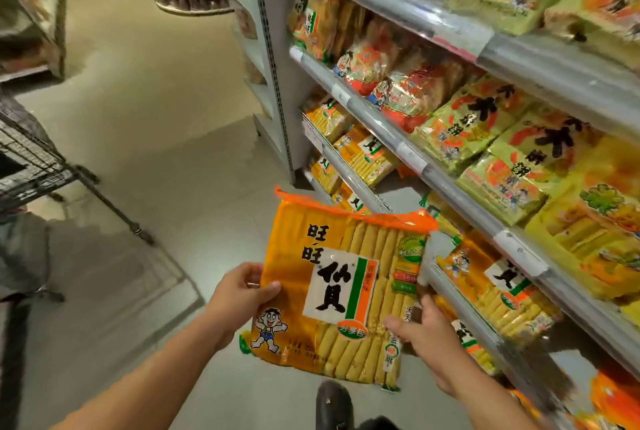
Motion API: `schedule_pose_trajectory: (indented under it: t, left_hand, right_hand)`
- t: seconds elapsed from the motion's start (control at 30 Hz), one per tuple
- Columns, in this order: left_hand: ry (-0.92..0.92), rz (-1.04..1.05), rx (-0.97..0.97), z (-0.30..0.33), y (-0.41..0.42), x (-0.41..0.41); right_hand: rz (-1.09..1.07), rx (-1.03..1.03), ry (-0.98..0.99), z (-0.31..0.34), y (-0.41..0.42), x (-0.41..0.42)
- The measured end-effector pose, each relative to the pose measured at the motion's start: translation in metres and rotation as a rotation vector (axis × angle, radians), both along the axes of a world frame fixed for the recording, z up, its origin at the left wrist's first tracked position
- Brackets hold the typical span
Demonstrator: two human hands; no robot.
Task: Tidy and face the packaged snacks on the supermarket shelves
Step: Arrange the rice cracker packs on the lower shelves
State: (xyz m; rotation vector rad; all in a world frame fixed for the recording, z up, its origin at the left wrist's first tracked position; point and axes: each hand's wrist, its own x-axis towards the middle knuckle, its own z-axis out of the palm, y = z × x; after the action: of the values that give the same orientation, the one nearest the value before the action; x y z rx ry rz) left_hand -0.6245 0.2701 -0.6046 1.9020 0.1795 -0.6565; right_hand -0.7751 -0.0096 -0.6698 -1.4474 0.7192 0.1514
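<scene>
A black wire cart (27, 156) is seen at the far left on the smooth grey floor (156, 100). A big, flat, shiny orange bag (332, 287) of long yellow crackers is held in the air before the shelves (450, 187), its left edge gripped by the left hand (239, 294) and its right edge by the right hand (426, 329). More crinkly bags (502, 291) are stacked on the grey metal shelves at the right.

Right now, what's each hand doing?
Left hand: grips the left edge of the orange cracker pack.
Right hand: grips the same pack's right edge.
</scene>
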Motion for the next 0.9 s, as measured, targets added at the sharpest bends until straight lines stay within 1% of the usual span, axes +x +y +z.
schedule_pose_trajectory:
  t: [0.17, 0.3, 0.43, 0.5, 0.6, 0.63, 0.7, 0.8, 0.9]
  left_hand:
    - [0.027, -0.050, 0.027, 0.000, -0.019, 0.087]
    - [0.040, -0.159, 0.067, -0.018, -0.046, 0.158]
    - [0.101, -0.365, 0.149, -0.054, -0.086, 0.224]
    - [0.073, -0.509, 0.205, -0.077, -0.109, 0.252]
    - [0.019, -0.747, 0.260, -0.110, -0.146, 0.286]
    - [-0.001, -0.819, 0.259, -0.120, -0.159, 0.295]
    - [-0.029, -0.933, 0.225, -0.140, -0.188, 0.310]
    - [0.016, -1.009, 0.091, -0.161, -0.235, 0.326]
    - [-0.105, -1.125, 0.060, -0.179, -0.281, 0.333]
  right_hand:
    - [-0.012, -0.029, 0.006, -0.001, -0.017, 0.084]
    - [-0.108, -0.004, 0.059, -0.018, -0.025, 0.129]
    - [-0.258, -0.030, 0.164, -0.039, -0.024, 0.157]
    - [-0.341, -0.026, 0.217, -0.048, -0.020, 0.164]
    - [-0.524, 0.054, 0.331, -0.071, -0.015, 0.168]
    - [-0.598, 0.073, 0.336, -0.077, -0.016, 0.171]
    - [-0.718, 0.050, 0.373, -0.084, -0.024, 0.182]
    - [-0.800, -0.015, 0.393, -0.093, -0.048, 0.196]
    - [-0.845, -0.061, 0.366, -0.101, -0.082, 0.201]
